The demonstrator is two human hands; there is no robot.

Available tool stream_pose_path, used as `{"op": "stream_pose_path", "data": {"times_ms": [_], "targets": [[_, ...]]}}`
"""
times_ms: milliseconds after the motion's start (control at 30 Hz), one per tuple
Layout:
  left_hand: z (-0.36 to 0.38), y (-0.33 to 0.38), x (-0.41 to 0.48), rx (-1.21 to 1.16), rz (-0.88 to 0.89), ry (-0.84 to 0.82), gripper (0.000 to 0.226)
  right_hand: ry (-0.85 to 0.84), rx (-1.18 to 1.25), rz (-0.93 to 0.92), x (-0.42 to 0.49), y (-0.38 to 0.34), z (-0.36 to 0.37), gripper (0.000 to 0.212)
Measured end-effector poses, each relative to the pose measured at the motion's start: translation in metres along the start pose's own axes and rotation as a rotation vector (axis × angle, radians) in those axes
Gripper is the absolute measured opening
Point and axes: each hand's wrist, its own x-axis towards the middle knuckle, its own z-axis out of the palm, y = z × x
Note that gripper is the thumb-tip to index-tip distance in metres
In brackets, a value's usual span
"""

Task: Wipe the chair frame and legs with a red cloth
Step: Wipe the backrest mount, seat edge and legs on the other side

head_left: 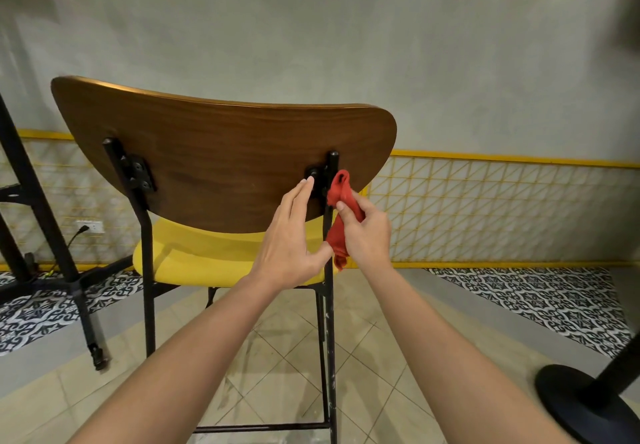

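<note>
Head view, seen from behind the chair.

- Chair (221, 153): brown wooden backrest, yellow seat (207, 253), black metal frame (149, 288). Two posts rise behind the backrest, and a bracket (140, 175) joins the left one to the wood. A low crossbar (263, 428) links the rear legs. The right post (330, 339) shows pale scuffs lower down.
- Cloth (341, 194): red, bunched, pressed against the right post just below the backrest's lower right edge. One end stands up above the fist and the other hangs below it.
- Right hand (367, 232): fingers curled round the cloth, thumb on top, holding it to the post.
- Left hand (291, 236): flat, with straight fingers. The fingertips rest on the backrest by the right bracket, and the thumb reaches to the post beside the cloth's lower end.
- Floor (277, 357): beige tiles, bordered by patterned black-and-white ones.
- Wall (346, 45): grey above, yellow-lined tiles below, with a socket (90, 227) at left.
- Stand (41, 208): black, at left.
- Round base (581, 405): black, at lower right.
</note>
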Motion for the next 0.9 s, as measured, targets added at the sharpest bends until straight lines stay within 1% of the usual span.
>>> {"op": "stream_pose_path", "data": {"times_ms": [100, 233, 300, 400, 467, 500, 600, 667, 800, 900], "targets": [[-0.002, 0.001, 0.000, -0.036, 0.000, 0.021, 0.088, 0.062, 0.120, -0.026, 0.004, -0.014, 0.006, 0.032], [-0.002, 0.001, 0.002, -0.059, -0.008, 0.034, 0.086, 0.061, 0.007, -0.039, 0.003, -0.013, 0.011, 0.032], [0.000, 0.002, 0.001, -0.062, -0.013, 0.031, 0.085, 0.014, -0.057, -0.050, 0.001, -0.008, 0.006, 0.029], [0.003, 0.003, -0.001, -0.073, -0.027, 0.032, 0.084, -0.100, -0.140, -0.028, 0.002, 0.003, -0.002, 0.027], [0.006, 0.003, -0.002, -0.063, -0.032, 0.040, 0.082, -0.117, -0.155, -0.008, 0.002, 0.006, -0.006, 0.029], [0.007, 0.003, -0.002, -0.057, -0.039, 0.046, 0.081, -0.085, -0.148, -0.009, 0.000, 0.006, -0.006, 0.030], [0.011, 0.002, -0.003, -0.035, -0.065, 0.070, 0.077, 0.095, -0.037, -0.070, -0.005, -0.001, -0.007, 0.031], [0.013, -0.001, -0.005, -0.022, -0.093, 0.077, 0.075, 0.125, -0.025, -0.146, -0.007, -0.004, -0.007, 0.031], [0.016, -0.005, -0.006, -0.046, -0.163, 0.113, 0.071, 0.044, -0.284, -0.294, -0.007, 0.003, -0.002, 0.029], [0.018, -0.007, -0.008, -0.062, -0.197, 0.117, 0.072, 0.014, -0.426, -0.278, -0.010, 0.011, 0.005, 0.031]]}}
